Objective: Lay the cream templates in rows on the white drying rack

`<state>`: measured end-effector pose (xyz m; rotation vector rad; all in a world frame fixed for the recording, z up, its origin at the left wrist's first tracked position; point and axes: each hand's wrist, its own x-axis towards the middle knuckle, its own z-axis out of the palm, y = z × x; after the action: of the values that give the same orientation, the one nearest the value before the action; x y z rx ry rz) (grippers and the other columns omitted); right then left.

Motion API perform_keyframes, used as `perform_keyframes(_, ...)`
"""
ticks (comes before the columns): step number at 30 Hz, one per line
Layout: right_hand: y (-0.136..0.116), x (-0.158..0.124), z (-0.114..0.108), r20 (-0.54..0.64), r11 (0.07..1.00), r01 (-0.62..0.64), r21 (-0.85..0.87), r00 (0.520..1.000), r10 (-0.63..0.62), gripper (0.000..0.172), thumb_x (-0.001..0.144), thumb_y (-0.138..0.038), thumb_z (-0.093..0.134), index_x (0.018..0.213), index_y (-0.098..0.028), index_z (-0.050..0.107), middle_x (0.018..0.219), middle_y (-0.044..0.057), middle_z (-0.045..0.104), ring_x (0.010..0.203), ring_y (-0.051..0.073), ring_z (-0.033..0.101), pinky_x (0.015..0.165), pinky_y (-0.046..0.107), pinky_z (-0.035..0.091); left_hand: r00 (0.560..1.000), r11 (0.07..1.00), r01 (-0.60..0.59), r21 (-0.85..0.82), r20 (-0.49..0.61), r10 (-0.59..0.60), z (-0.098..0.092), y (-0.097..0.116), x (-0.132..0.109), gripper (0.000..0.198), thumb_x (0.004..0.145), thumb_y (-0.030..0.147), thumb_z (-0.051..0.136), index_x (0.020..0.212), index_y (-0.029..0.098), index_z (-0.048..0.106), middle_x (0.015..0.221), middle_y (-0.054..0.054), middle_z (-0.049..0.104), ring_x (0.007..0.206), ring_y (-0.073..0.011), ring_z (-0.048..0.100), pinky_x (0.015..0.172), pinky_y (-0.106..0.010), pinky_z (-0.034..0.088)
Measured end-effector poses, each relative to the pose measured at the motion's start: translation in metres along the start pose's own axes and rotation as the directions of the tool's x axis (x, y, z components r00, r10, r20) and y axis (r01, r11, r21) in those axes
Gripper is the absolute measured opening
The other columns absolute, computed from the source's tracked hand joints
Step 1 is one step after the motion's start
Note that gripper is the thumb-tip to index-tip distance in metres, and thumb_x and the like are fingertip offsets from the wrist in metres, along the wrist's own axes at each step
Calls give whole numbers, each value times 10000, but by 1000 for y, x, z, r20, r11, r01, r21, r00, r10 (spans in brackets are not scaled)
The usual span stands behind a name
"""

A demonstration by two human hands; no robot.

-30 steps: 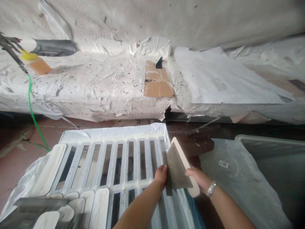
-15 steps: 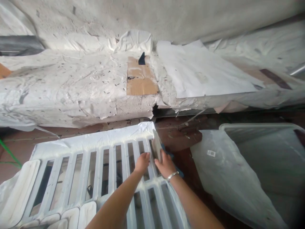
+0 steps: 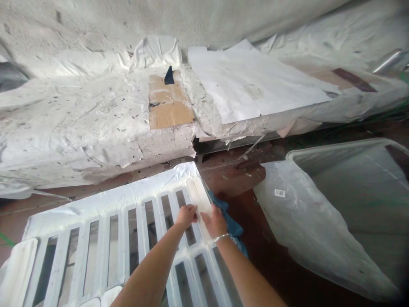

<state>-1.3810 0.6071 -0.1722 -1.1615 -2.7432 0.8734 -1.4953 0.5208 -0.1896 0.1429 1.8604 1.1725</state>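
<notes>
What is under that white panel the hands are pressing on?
The panel lies on a white slatted rack, covering its rightmost slot. A blue cloth pokes out beside it; what lies below is hidden.

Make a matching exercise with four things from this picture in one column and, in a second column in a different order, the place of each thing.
Things:
1. white panel
2. blue cloth
3. cardboard piece
4. barcode label

Places:
A. on the clear plastic sheet at the right
B. flat on the covered bench, near its middle
C. on the slotted rack, under the left hand and right hand
D. beside the rack's right edge, by the wrist with the bracelet

Pairs: 1-C, 2-D, 3-B, 4-A
</notes>
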Motion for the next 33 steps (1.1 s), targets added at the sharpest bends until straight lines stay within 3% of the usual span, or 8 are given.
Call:
perform_keyframes(4, 5, 4, -15, 280, 997, -70, -27, 957, 75, 261, 853, -201, 480, 1081, -90, 542, 1017, 129, 639, 981, 211, 600, 820, 281, 437, 998, 995, 59, 76, -16, -58, -6, -5, 1, 238, 844, 274, 481, 664, 123, 520, 529, -8, 511, 495, -144, 567, 466, -288, 516)
perform_keyframes(6, 8, 5, -22, 335, 994, -54, -96, 938, 84, 201, 833, -200, 513, 1005, -109, 561, 956, 120, 657, 933, 230, 622, 756, 292, 442, 997, 991, 75, 107, -27, -72, -6, -9, 2, 238, 835, 270, 495, 654, 118, 527, 522, -16, 520, 495, -149, 570, 460, -287, 513)
perform_keyframes(14, 8, 12, -38, 371, 975, 3, -223, 925, 82, 235, 846, -230, 512, 1044, -109, 547, 986, 144, 657, 966, 256, 619, 755, 319, 454, 995, 986, 10, 164, -105, 7, 6, -15, 8, 276, 827, 304, 513, 627, 114, 527, 548, -34, 555, 501, -133, 581, 477, -237, 494)
perform_keyframes(22, 15, 15, -38, 381, 979, -27, -201, 919, 103, 230, 847, -271, 519, 1012, -120, 573, 998, 126, 662, 981, 247, 617, 783, 305, 460, 992, 992, 23, 120, -126, -8, 7, -9, 4, 271, 815, 300, 540, 629, 102, 546, 542, -40, 557, 515, -162, 600, 484, -275, 521)
perform_keyframes(29, 14, 27, -46, 417, 967, 35, -254, 906, 77, 239, 805, -296, 573, 962, -124, 625, 1025, 130, 654, 987, 245, 610, 798, 305, 452, 990, 994, 102, 26, -103, -99, 10, 2, 2, 241, 815, 272, 561, 655, 94, 532, 563, -37, 569, 507, -140, 592, 533, -293, 547)
perform_keyframes(33, 20, 34, -49, 424, 967, 62, -247, 904, 51, 238, 789, -331, 585, 926, -142, 636, 979, 110, 665, 943, 234, 619, 742, 292, 446, 989, 995, 90, 43, -118, -84, 13, 1, 3, 239, 834, 270, 536, 664, 103, 528, 566, -23, 565, 498, -125, 586, 539, -276, 543)
